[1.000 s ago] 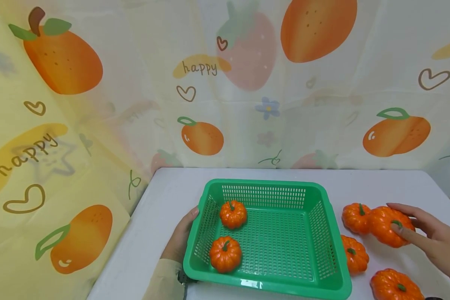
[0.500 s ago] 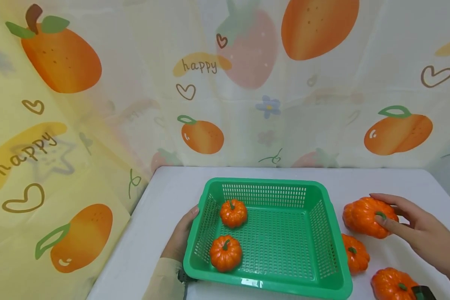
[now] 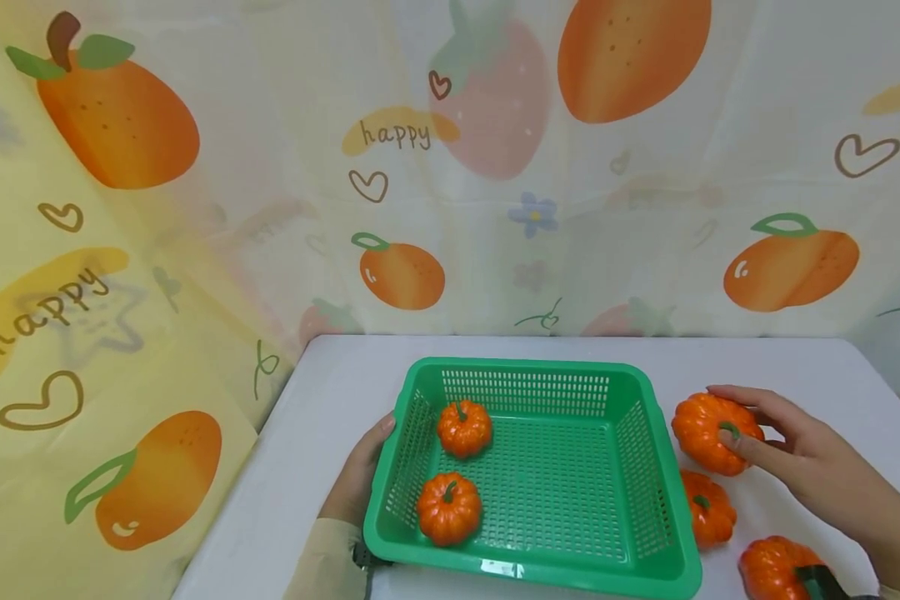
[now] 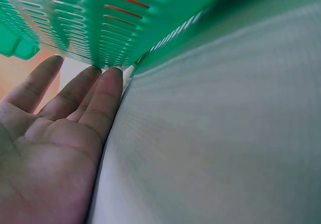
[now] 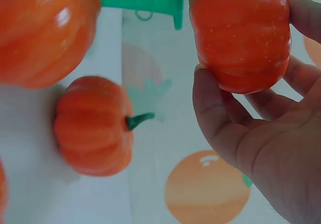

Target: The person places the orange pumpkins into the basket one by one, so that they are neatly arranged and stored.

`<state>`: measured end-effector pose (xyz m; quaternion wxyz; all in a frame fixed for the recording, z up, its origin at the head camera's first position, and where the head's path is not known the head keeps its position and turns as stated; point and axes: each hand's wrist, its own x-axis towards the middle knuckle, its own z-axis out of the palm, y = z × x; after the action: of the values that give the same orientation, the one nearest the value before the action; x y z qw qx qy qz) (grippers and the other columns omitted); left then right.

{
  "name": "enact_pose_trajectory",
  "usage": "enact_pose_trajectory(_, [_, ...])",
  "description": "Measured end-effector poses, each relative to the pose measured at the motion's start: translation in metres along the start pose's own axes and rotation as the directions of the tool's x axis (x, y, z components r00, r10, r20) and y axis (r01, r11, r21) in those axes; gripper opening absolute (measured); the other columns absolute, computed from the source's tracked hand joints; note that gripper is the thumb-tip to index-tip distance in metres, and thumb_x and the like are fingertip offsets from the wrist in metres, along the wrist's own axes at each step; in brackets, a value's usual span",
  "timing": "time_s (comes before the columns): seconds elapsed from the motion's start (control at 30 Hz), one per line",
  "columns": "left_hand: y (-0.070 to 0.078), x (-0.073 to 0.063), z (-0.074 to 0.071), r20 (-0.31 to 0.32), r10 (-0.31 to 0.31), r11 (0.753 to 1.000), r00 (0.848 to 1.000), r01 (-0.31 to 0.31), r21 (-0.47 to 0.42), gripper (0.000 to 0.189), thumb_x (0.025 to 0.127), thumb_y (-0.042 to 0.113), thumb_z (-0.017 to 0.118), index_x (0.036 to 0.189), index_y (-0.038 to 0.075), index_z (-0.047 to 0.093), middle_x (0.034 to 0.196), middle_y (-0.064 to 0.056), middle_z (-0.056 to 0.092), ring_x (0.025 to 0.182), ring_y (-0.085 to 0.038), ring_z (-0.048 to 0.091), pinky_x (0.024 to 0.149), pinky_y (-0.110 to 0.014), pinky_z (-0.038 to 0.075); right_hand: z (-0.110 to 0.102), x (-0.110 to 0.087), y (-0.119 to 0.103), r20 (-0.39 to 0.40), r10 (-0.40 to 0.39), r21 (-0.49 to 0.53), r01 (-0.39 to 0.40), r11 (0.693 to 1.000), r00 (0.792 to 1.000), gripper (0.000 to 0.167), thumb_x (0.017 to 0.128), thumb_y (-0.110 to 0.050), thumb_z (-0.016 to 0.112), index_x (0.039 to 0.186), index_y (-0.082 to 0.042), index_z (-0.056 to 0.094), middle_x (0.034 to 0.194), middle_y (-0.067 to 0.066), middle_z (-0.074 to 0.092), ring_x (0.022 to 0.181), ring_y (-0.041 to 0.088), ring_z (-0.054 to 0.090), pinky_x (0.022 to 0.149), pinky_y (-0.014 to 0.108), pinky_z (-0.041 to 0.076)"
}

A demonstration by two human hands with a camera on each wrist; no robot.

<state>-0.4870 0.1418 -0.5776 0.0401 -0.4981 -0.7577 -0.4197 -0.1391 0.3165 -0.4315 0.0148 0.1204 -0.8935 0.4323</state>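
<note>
The thumb and fingers of my right hand are gripping a glossy, round orange pumpkin with deep ribs, my thumb pressing beside its short green stem and my other fingertips curling round the far side. The right wrist view is showing it against the curtain beyond the table edge, so I am judging that I am holding it off the table. It is sitting just outside the right wall of a rectangular green plastic basket with slotted sides; whether it is touching that wall, I cannot tell.

My left hand is resting against the basket's opposite wall, its fingers lying nearly straight, their tips touching the slotted plastic, not curling round anything. I am probably steadying it.

Inside the basket, two small, shiny orange pumpkins, a far one and a near one, are standing apart along the left side. Outside, another ribbed orange pumpkin is lying close by the right wall, and a larger-looking one is showing at the lower edge of view, all on the white table before a pale curtain printed with oranges.

I am judging the step in hand to be bringing the gripped pumpkin over to the basket. The next move is calling for enough height to clear the rim, then a gentle lowering onto the bare floor on the right, while my left hand is keeping the basket from sliding.
</note>
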Motion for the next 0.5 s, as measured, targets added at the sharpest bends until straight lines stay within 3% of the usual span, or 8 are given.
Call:
enact_pose_trajectory(0.03, [0.002,0.002,0.0,0.006,-0.033,0.999,0.999,0.033,0.009,0.006,0.101,0.003,0.068,0.104,0.0,0.072,0.101,-0.006,0.071,0.095,-0.011,0.063,0.09,-0.018,0.047,0.0,0.002,-0.002,0.003,0.002,-0.008,-0.002,1.0,1.0,0.049,0.111,-0.016,0.067,0.158,-0.01,0.054,0.146,-0.014,0.055,0.123,-0.004,0.047,0.084,0.016,0.048])
enact_pose_trajectory(0.07, [0.005,0.004,0.001,0.015,-0.113,0.993,0.994,0.112,0.04,0.005,0.102,0.007,0.069,0.105,0.003,0.072,0.1,-0.003,0.07,0.093,-0.008,0.062,0.087,-0.016,0.046,0.001,0.003,-0.004,0.006,0.004,-0.015,-0.004,1.0,1.0,0.049,0.111,-0.017,0.067,0.158,-0.011,0.054,0.147,-0.011,0.055,0.124,-0.004,0.047,0.084,0.016,0.047])
enact_pose_trajectory(0.17, [0.011,0.009,0.001,0.021,-0.296,0.95,0.955,0.292,0.113,0.011,0.103,0.011,0.072,0.112,0.005,0.073,0.105,-0.001,0.07,0.096,-0.007,0.061,0.086,-0.013,0.043,0.002,0.008,-0.01,0.013,-0.008,-0.017,0.008,1.0,1.0,0.049,0.111,-0.018,0.066,0.159,-0.013,0.053,0.149,-0.005,0.054,0.125,-0.003,0.046,0.085,0.015,0.046])
enact_pose_trajectory(0.27, [0.017,0.012,0.002,0.01,-0.376,0.917,0.926,0.371,0.147,0.013,0.103,0.013,0.073,0.115,0.008,0.074,0.107,0.001,0.07,0.097,-0.006,0.059,0.085,-0.012,0.042,0.004,0.01,-0.015,0.018,-0.053,0.013,0.053,0.998,0.998,0.05,0.111,-0.014,0.066,0.159,-0.012,0.052,0.149,-0.005,0.055,0.125,-0.001,0.049,0.088,0.015,0.046])
enact_pose_trajectory(0.3, [0.018,0.012,0.002,0.002,-0.382,0.915,0.924,0.377,0.146,0.013,0.103,0.014,0.074,0.115,0.009,0.074,0.106,0.003,0.07,0.097,-0.005,0.059,0.085,-0.012,0.041,0.005,0.01,-0.016,0.018,-0.07,0.026,0.07,0.997,0.997,0.05,0.111,-0.012,0.066,0.159,-0.012,0.053,0.149,-0.005,0.055,0.125,0.0,0.05,0.089,0.015,0.045])
enact_pose_trajectory(0.4, [0.019,0.008,0.003,-0.04,-0.278,0.961,0.96,0.278,-0.004,0.003,0.102,0.003,0.072,0.105,0.004,0.074,0.1,-0.002,0.071,0.092,-0.009,0.061,0.083,-0.016,0.047,0.009,0.012,-0.02,0.028,-0.107,0.067,0.105,0.992,0.994,0.051,0.111,-0.01,0.065,0.16,-0.013,0.052,0.15,-0.006,0.055,0.124,0.003,0.054,0.09,0.018,0.05])
enact_pose_trajectory(0.43, [0.019,0.007,0.004,-0.055,-0.27,0.963,0.961,0.269,-0.026,0.004,0.102,0.003,0.072,0.1,0.006,0.073,0.095,0.001,0.07,0.088,-0.007,0.061,0.081,-0.015,0.047,0.011,0.012,-0.022,0.032,-0.115,0.08,0.112,0.99,0.993,0.051,0.111,-0.009,0.065,0.16,-0.014,0.052,0.15,-0.005,0.055,0.123,0.004,0.056,0.089,0.02,0.052])
enact_pose_trajectory(0.5, [0.019,0.005,0.005,-0.09,-0.193,0.968,0.977,0.175,-0.179,0.008,0.101,-0.005,0.068,0.097,0.001,0.071,0.092,-0.005,0.069,0.086,-0.013,0.062,0.079,-0.02,0.051,0.013,0.013,-0.025,0.044,-0.125,0.108,0.119,0.987,0.991,0.051,0.111,-0.009,0.064,0.16,-0.014,0.052,0.15,-0.004,0.054,0.121,0.006,0.059,0.087,0.024,0.056])
